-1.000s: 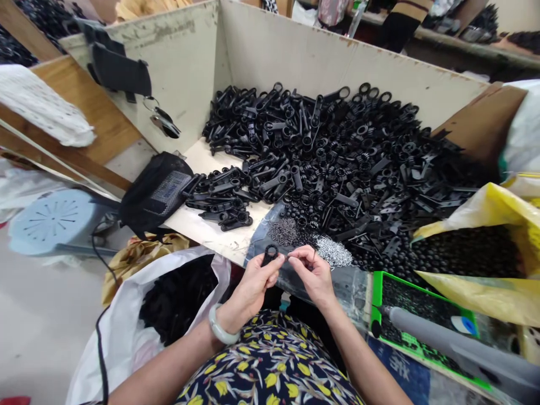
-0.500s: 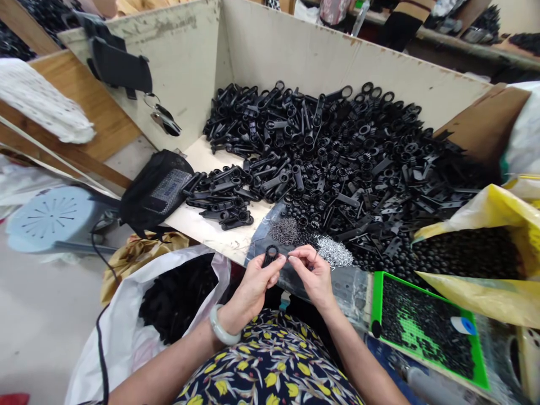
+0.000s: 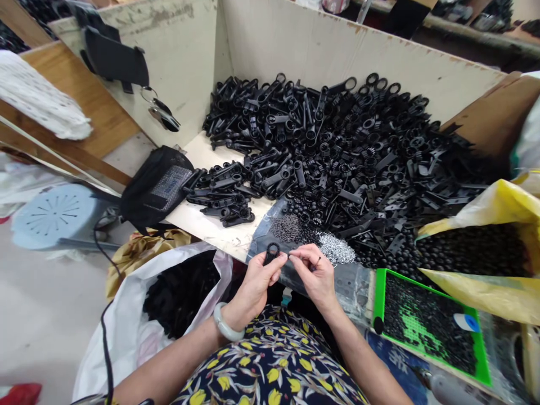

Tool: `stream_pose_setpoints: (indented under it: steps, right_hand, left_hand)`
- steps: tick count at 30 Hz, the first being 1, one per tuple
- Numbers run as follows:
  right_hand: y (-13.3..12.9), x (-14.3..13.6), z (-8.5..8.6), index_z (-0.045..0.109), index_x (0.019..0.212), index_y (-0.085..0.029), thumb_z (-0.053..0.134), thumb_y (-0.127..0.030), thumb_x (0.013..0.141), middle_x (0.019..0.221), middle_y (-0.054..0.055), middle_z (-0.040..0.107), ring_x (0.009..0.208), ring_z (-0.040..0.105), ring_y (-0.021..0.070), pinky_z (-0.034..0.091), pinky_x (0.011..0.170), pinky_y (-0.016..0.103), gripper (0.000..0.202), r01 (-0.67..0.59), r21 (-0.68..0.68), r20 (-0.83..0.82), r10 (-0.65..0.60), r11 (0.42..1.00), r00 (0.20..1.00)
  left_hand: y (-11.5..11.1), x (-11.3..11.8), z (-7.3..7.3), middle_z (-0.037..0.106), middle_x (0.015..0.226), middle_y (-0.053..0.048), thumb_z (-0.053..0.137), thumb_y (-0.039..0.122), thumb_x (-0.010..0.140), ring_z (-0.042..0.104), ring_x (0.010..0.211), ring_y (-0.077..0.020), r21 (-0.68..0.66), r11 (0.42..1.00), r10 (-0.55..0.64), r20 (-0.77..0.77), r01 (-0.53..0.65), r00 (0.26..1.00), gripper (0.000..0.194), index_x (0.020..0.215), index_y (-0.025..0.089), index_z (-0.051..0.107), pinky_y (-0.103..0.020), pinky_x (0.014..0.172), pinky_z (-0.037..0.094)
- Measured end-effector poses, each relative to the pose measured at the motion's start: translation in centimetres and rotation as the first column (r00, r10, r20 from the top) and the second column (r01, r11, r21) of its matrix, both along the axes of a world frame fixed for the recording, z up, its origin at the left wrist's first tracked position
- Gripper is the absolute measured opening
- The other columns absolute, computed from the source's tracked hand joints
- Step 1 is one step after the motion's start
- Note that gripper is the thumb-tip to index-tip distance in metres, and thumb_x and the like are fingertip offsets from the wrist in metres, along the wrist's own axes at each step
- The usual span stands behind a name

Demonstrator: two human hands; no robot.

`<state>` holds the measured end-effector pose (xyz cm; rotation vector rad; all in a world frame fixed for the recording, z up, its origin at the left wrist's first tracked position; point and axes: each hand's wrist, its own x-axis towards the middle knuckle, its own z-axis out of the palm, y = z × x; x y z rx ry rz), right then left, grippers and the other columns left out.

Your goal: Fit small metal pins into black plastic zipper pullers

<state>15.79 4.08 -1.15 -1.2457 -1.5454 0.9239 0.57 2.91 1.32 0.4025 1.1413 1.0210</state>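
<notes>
My left hand is closed around a black plastic part with a ring-shaped end; the ring sticks up past the fingers and the rest is hidden in the palm. Close beside it, my right hand pinches thumb and forefinger together. What sits between those fingertips, if anything, is too small to make out. Just beyond the hands lie a heap of small dark grey pieces and a heap of small silvery pins or screws. Behind them rises a large pile of black ring-ended parts.
A green tray of small black pieces stands at right, below a yellow bag of black beads. At left are a black pouch, a white sack and a blue stool. Pale boards wall the bench.
The view has shifted slightly. Both hands keep nearly the same pose, the left still around the black part and the right still pinching beside it.
</notes>
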Motion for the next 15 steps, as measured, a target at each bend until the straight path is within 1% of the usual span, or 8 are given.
stream_pose_setpoints:
  steps: [4, 9, 12, 15]
  right_hand:
    - [0.1, 0.2, 0.1, 0.076, 0.097, -0.023, 0.067, -0.025, 0.097, 0.094, 0.004, 0.066, 0.065, 0.054, 0.0116, 0.043, 0.057, 0.027, 0.009, -0.025, 0.016, 0.023, 0.024, 1.0, 0.999]
    - [0.6, 0.8, 0.0, 0.074, 0.098, -0.023, 0.066, -0.024, 0.097, 0.097, 0.004, 0.067, 0.067, 0.055, 0.0119, 0.042, 0.057, 0.027, 0.008, -0.131, 0.001, 0.013, 0.13, 0.991, 0.991]
    - [0.9, 1.3, 0.1, 0.073, 0.097, -0.023, 0.066, -0.026, 0.097, 0.102, 0.006, 0.071, 0.068, 0.058, 0.0125, 0.043, 0.057, 0.027, 0.008, -0.189, -0.044, -0.012, 0.188, 0.981, 0.982]
    - [1.2, 1.6, 0.4, 0.074, 0.096, -0.022, 0.067, -0.028, 0.096, 0.099, 0.006, 0.074, 0.063, 0.057, 0.012, 0.042, 0.054, 0.027, 0.009, -0.23, -0.065, 0.004, 0.231, 0.971, 0.973]
  left_hand:
    - [0.0, 0.0, -0.1, 0.045, 0.064, 0.006, 0.086, 0.039, 0.075, 0.032, 0.054, -0.0051, 0.002, 1.0, 0.016, -0.007, -0.016, 1.0, 0.032, 0.081, 0.015, 0.066, -0.02, 0.049, 0.022]
    - [-0.1, 0.0, -0.5, 0.049, 0.069, 0.004, 0.087, 0.039, 0.073, 0.033, 0.055, -0.0055, 0.021, 1.0, 0.01, -0.026, -0.01, 1.0, 0.031, 0.082, 0.015, 0.069, -0.021, 0.049, 0.022]
    - [-0.3, -0.1, -0.8, 0.048, 0.067, 0.005, 0.085, 0.041, 0.075, 0.032, 0.055, -0.0063, 0.051, 0.999, -0.009, -0.054, 0.012, 0.999, 0.032, 0.083, 0.016, 0.069, -0.022, 0.049, 0.021]
    - [-0.3, -0.3, -0.9, 0.045, 0.063, 0.006, 0.084, 0.043, 0.077, 0.031, 0.054, -0.0066, 0.066, 0.997, -0.043, -0.118, 0.051, 0.992, 0.032, 0.08, 0.016, 0.067, -0.022, 0.049, 0.021]
